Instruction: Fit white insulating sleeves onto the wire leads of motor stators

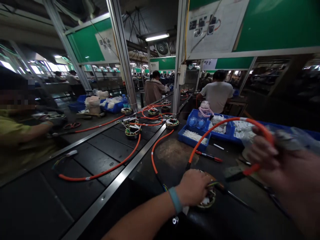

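Note:
My left hand [193,187], with a teal band at its wrist, is closed over the rim of a round metal part [207,201] filled with wires and white pieces. Its fingertips are by some thin green and yellow wires. An orange cable [212,126] arches up from beside that hand to my right hand [266,155]. The right fingers are wrapped round the cable, slightly blurred, and its dark end hangs below them. Just right of the round part lies a thin pointed tool [236,197], partly hidden by my left hand.
A red marker pen [210,156] and a white tube [218,146] lie beyond my hands. Blue bins [183,137] with small white parts stand behind. On the left, a conveyor [87,160] with a metal edge carries more cabled round parts [132,132]. A co-worker [15,133] sits across it.

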`<state>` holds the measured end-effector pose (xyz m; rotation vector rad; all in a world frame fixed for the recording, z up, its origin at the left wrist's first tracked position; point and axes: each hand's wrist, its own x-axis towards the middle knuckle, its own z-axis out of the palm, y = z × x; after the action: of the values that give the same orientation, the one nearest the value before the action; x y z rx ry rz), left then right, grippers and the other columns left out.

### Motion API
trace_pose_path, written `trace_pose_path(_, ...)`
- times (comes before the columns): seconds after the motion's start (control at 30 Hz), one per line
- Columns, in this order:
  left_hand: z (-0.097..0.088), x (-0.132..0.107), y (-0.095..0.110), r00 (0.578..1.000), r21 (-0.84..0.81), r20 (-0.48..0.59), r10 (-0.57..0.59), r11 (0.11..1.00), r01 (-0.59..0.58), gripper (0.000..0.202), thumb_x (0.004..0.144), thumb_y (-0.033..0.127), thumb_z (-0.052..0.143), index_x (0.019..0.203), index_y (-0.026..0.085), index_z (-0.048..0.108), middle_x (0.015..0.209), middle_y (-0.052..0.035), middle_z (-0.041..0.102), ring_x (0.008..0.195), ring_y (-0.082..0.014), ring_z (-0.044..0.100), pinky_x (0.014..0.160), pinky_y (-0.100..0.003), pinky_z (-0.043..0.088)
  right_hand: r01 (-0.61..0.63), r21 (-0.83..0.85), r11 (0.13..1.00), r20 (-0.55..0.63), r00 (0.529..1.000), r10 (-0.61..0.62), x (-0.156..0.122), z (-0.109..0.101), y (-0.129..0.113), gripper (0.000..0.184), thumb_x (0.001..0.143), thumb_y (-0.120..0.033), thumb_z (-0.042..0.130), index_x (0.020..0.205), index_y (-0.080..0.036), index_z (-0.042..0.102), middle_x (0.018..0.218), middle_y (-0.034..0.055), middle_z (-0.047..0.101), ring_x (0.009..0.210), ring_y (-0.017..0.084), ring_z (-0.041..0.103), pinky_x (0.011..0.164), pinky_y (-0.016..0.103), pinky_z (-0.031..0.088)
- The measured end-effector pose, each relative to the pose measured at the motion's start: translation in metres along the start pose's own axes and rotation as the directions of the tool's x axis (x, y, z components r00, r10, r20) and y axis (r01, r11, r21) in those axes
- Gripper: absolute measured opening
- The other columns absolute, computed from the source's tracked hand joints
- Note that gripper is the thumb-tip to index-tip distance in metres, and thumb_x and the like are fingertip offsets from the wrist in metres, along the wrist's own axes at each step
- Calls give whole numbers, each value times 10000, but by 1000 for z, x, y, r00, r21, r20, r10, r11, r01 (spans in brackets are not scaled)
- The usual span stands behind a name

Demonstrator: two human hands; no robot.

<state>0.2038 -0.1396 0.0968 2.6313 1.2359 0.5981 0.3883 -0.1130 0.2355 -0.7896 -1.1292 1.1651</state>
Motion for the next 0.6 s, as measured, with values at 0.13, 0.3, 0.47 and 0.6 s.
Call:
trace_pose_path(0.13,19,-14,-14,980,46,-193,-47,997,56,373,773,475,569,971,159,577,924,-79,608,871,-217,556,786,-352,441,-146,212,966,55,989,138,-10,25,36,166,785,-338,558,849,-193,606,494,-51,294,386,65,175,364,222,144)
trace_pose_path(0.3,55,-32,-9,959,61,-283,-10,998,29,357,730,511,568,672,159,560,671,-56,574,738,-206,522,793,-404,408,-109,284,953,-32,992,123,-11,28,50,172,810,-289,544,905,-158,603,489,-55,342,380,52,209,366,179,225)
trace_pose_path(0.47,43,-18,-18,885,-325,-385,-263,936,136,516,886,437,266,495,176,480,513,-55,514,604,-172,500,673,-368,400,-215,376,901,112,976,186,17,40,56,109,756,-259,600,816,-171,579,523,-60,394,389,45,277,381,157,268)
trace_pose_path(0.6,22,-18,-17,844,-603,-353,-404,788,125,712,927,444,-19,498,171,479,526,-60,526,567,-143,525,601,-303,431,-433,161,887,279,882,380,36,47,72,149,727,-317,605,767,-174,596,750,25,607,634,129,555,570,229,446)
